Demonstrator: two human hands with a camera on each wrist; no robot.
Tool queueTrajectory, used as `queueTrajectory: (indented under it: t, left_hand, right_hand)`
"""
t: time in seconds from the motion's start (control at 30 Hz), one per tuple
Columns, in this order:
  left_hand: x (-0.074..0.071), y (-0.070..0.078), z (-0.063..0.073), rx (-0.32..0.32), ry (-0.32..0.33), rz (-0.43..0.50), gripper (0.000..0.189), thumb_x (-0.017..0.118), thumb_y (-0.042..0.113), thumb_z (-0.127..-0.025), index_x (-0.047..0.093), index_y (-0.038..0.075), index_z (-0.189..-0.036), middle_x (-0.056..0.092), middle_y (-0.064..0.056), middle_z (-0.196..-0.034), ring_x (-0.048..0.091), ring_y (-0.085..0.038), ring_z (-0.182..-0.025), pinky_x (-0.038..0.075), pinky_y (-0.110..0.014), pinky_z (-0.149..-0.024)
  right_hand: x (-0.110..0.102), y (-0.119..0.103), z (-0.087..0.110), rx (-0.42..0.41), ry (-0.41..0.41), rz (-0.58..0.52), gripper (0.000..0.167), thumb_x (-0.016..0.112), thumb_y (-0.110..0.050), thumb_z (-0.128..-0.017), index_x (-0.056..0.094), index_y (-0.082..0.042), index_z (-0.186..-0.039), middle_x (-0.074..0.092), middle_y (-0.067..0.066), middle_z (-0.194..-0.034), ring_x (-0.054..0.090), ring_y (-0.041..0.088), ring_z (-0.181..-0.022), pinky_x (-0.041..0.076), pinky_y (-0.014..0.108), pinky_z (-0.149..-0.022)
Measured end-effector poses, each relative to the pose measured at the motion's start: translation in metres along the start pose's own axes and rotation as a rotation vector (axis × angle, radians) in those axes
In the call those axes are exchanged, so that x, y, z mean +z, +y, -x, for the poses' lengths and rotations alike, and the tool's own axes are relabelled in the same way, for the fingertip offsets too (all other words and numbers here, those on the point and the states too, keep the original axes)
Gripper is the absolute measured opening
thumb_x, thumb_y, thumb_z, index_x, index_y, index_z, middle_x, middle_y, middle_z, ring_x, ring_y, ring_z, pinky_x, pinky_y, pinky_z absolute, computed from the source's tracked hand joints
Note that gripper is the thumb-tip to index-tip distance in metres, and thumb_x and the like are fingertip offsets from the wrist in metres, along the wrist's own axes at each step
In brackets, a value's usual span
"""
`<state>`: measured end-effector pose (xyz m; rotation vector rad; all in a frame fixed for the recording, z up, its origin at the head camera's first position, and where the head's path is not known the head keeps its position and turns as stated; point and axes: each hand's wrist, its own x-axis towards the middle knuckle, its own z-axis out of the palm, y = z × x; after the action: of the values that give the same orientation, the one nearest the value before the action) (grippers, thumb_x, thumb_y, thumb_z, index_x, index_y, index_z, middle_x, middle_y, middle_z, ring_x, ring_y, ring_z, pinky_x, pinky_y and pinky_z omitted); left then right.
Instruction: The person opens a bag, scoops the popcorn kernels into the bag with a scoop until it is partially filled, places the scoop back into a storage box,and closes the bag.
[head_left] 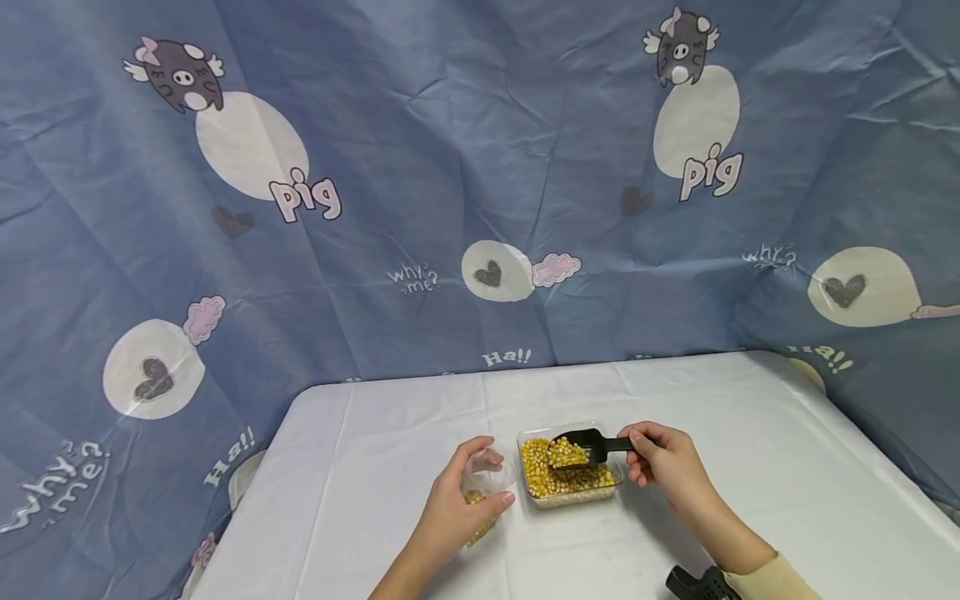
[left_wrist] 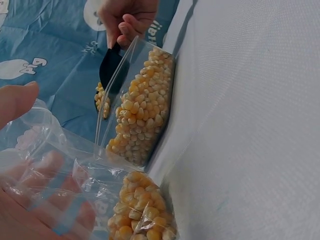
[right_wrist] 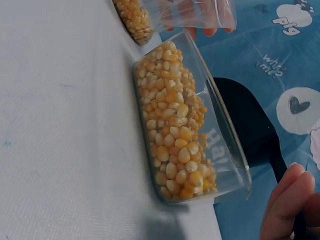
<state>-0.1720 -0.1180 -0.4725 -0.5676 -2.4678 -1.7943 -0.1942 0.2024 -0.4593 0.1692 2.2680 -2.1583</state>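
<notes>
My right hand (head_left: 667, 462) grips the handle of a black scoop (head_left: 596, 446), which is heaped with yellow corn kernels. The scoop is tilted over a clear rectangular container (head_left: 573, 498) full of kernels. To the left of that container, my left hand (head_left: 461, 496) holds a clear plastic bag (left_wrist: 75, 170) around its open mouth, thumb on one side and fingers on the other. Corn kernels (left_wrist: 142, 210) fill the bottom of the bag, which stands on the table. In the right wrist view, the scoop's black bowl shows behind the container's clear wall.
A white cloth (head_left: 390, 442) covers the table. Behind it hangs a blue patterned curtain (head_left: 420, 183) with pig prints. A black strap-like device (head_left: 701, 583) is at the right wrist, beside a pale yellow sleeve (head_left: 776, 579).
</notes>
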Motion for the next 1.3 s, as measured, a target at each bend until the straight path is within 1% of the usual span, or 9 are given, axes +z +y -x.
queueTrajectory:
  t: [0.1, 0.27, 0.33, 0.47, 0.6, 0.8, 1.0, 1.17, 1.3]
  left_hand:
    - [0.0, -0.002, 0.0, 0.007, 0.005, -0.007, 0.069, 0.084, 0.027, -0.084, 0.047, 0.028, -0.141, 0.064, -0.006, -0.126, 0.055, -0.018, -0.122, 0.035, -0.055, -0.104]
    - [0.0, -0.002, -0.001, 0.008, 0.014, -0.015, 0.071, 0.085, 0.027, -0.082, 0.046, 0.03, -0.141, 0.064, 0.004, -0.125, 0.056, -0.016, -0.121, 0.035, -0.054, -0.104]
    - [-0.001, -0.002, -0.001, 0.011, 0.012, -0.02, 0.071, 0.085, 0.026, -0.082, 0.046, 0.03, -0.142, 0.063, 0.006, -0.126, 0.057, -0.016, -0.121, 0.037, -0.053, -0.102]
    - [-0.001, 0.0, -0.001, 0.004, 0.004, -0.018, 0.072, 0.085, 0.027, -0.082, 0.046, 0.032, -0.142, 0.063, 0.005, -0.128, 0.057, -0.014, -0.121, 0.04, -0.05, -0.1]
    - [-0.001, 0.0, -0.001, -0.006, 0.001, -0.013, 0.073, 0.086, 0.028, -0.081, 0.046, 0.033, -0.142, 0.063, 0.004, -0.129, 0.056, -0.012, -0.121, 0.039, -0.051, -0.102]
    - [-0.001, -0.002, -0.002, -0.005, 0.0, -0.009, 0.075, 0.086, 0.023, -0.082, 0.044, 0.034, -0.144, 0.062, 0.0, -0.132, 0.057, -0.014, -0.121, 0.04, -0.053, -0.101]
    - [-0.001, -0.003, -0.002, -0.018, 0.013, -0.019, 0.078, 0.086, 0.023, -0.081, 0.043, 0.035, -0.145, 0.062, 0.004, -0.129, 0.056, -0.014, -0.121, 0.037, -0.054, -0.104]
    - [-0.001, -0.003, -0.001, -0.027, 0.032, -0.046, 0.079, 0.087, 0.029, -0.08, 0.043, 0.035, -0.145, 0.062, 0.01, -0.125, 0.055, -0.013, -0.121, 0.037, -0.053, -0.106]
    - [-0.001, -0.003, -0.001, -0.038, 0.036, -0.046, 0.08, 0.087, 0.034, -0.079, 0.043, 0.034, -0.146, 0.063, 0.011, -0.124, 0.055, -0.014, -0.122, 0.036, -0.052, -0.106]
  right_hand:
    - [0.0, -0.002, 0.001, -0.003, 0.001, 0.005, 0.022, 0.05, -0.008, -0.106, 0.061, 0.009, -0.113, 0.058, 0.012, -0.071, 0.057, 0.016, -0.052, 0.051, 0.029, -0.049]
    - [0.0, -0.007, 0.003, -0.009, 0.001, 0.005, 0.023, 0.051, -0.01, -0.106, 0.062, 0.009, -0.114, 0.059, 0.012, -0.071, 0.057, 0.017, -0.053, 0.052, 0.031, -0.05]
    - [0.0, -0.008, 0.004, -0.008, -0.001, 0.005, 0.023, 0.051, -0.011, -0.106, 0.062, 0.008, -0.113, 0.059, 0.013, -0.071, 0.058, 0.017, -0.053, 0.052, 0.032, -0.051]
    - [-0.001, -0.01, 0.005, -0.001, 0.003, -0.002, 0.025, 0.052, -0.013, -0.106, 0.062, 0.008, -0.115, 0.06, 0.013, -0.072, 0.058, 0.018, -0.054, 0.053, 0.033, -0.052]
    - [0.0, -0.012, 0.007, -0.005, 0.0, -0.021, 0.025, 0.052, -0.013, -0.106, 0.061, 0.008, -0.115, 0.06, 0.013, -0.072, 0.058, 0.018, -0.053, 0.053, 0.033, -0.052]
    - [0.003, -0.016, 0.009, -0.037, -0.007, -0.04, 0.024, 0.052, -0.012, -0.106, 0.061, 0.009, -0.115, 0.058, 0.012, -0.072, 0.056, 0.018, -0.053, 0.051, 0.031, -0.05]
    - [0.007, -0.021, 0.01, -0.044, -0.013, -0.056, 0.025, 0.051, -0.011, -0.106, 0.06, 0.01, -0.116, 0.059, 0.01, -0.072, 0.056, 0.016, -0.053, 0.05, 0.027, -0.05]
    - [0.011, -0.024, 0.011, -0.048, -0.024, -0.074, 0.025, 0.052, -0.011, -0.106, 0.06, 0.011, -0.115, 0.06, 0.009, -0.071, 0.056, 0.016, -0.053, 0.05, 0.028, -0.05]
    - [0.015, -0.027, 0.012, -0.053, -0.039, -0.094, 0.024, 0.053, -0.011, -0.106, 0.061, 0.01, -0.114, 0.059, 0.009, -0.071, 0.055, 0.016, -0.053, 0.049, 0.028, -0.049]
